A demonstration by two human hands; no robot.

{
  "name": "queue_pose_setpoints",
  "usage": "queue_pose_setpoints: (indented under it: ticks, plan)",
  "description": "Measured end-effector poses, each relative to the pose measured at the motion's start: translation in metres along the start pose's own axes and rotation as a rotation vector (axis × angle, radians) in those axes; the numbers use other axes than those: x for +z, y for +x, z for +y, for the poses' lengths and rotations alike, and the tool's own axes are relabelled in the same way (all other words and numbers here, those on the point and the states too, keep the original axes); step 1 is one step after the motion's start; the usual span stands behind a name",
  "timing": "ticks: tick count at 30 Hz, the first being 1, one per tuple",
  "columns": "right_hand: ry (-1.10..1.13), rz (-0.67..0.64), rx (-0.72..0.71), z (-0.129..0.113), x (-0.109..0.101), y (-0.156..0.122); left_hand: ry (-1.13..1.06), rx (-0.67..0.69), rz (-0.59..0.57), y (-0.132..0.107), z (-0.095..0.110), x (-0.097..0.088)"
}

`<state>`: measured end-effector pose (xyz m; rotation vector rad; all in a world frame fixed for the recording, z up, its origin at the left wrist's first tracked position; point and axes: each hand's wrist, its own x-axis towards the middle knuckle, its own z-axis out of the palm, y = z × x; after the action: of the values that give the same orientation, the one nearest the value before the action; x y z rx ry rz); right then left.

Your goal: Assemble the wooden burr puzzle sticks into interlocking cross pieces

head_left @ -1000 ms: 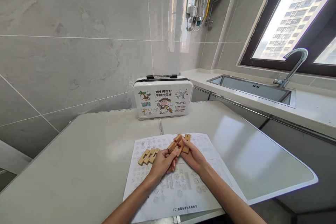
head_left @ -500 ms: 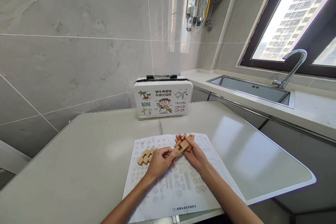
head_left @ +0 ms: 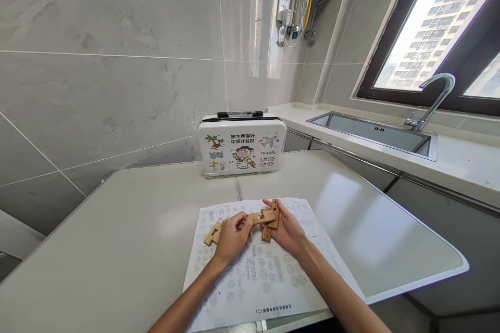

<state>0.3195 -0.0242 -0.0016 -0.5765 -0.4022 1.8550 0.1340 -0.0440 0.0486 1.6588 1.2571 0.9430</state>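
Observation:
Between both hands, above a printed paper sheet [head_left: 273,291], are several notched wooden puzzle pieces. My left hand [head_left: 233,237] pinches the left end of a lengthwise piece [head_left: 255,217], whose right end meets the others. My right hand [head_left: 287,229] is closed round an upright wooden piece [head_left: 275,213] and another piece [head_left: 266,233] that slants below it. Whether the pieces are locked together I cannot tell. More notched wooden pieces [head_left: 211,234] lie on the paper left of my left hand, partly hidden behind it.
A white carry case [head_left: 242,151] with cartoon prints stands at the back of the white table [head_left: 117,239], near the tiled wall. To the right are a counter with a sink [head_left: 371,132], a faucet [head_left: 435,99] and a window.
The wooden pieces have turned: the piece in my left hand now lies nearly level, and those in my right hand stand more upright. My left hand has shifted slightly left.

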Motion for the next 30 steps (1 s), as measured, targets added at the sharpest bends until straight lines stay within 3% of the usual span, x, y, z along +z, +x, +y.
queue_pose_setpoints:
  ticks: [10, 17, 24, 30]
  plan:
    - [-0.237, -0.002, -0.060, 0.007, 0.013, -0.008, 0.204, 0.095, 0.115, 0.003, -0.002, -0.005]
    - [-0.429, 0.022, -0.146, 0.007, 0.012, -0.012, 0.173, 0.166, 0.020, -0.003, 0.001, -0.004]
    - [-0.497, 0.025, -0.168, 0.003, 0.013, -0.016, 0.147, 0.148, -0.037, -0.002, -0.001, -0.005]
    - [-0.580, 0.044, -0.285, 0.002, 0.016, -0.020, 0.169, 0.160, -0.036, -0.005, -0.001, -0.003]
